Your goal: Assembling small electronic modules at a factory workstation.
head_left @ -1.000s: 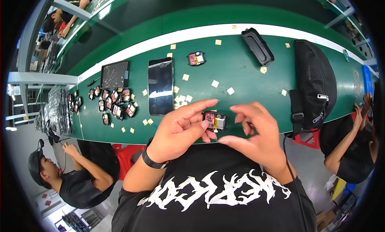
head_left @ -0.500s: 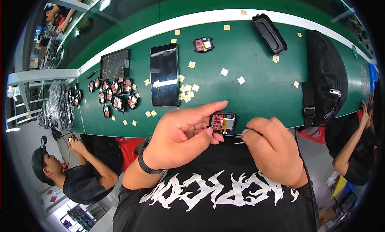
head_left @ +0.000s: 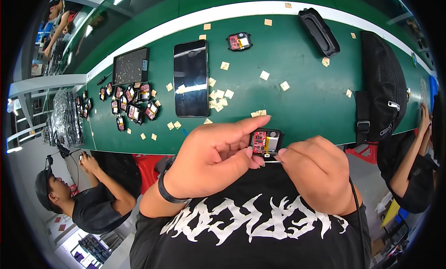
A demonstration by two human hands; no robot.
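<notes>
My left hand (head_left: 216,157) is closed on a black watch case (head_left: 280,135), pinching its left edge between thumb and fingers. The case is open, showing a red circuit board (head_left: 260,142), a yellow flex strip and a silver-grey part. Thin metal tweezers (head_left: 273,162) stick out of my right hand (head_left: 320,173), whose fingers are pressed together round them at the case's lower right edge. Whether the tips touch the case I cannot tell. Just beyond my left fingertips lie small cream paper squares (head_left: 258,113).
A black phone (head_left: 190,80) lies beyond my left hand. Left of it are several open watch cases (head_left: 134,112) and a black tray (head_left: 131,66). Another case (head_left: 239,41) and a black box (head_left: 319,32) lie farther back. A black pouch (head_left: 383,78) is right. A person (head_left: 100,194) sits at left.
My right hand has come left to the watch case with the tweezers. The case sits slightly farther right in view, and paper squares now show beyond it.
</notes>
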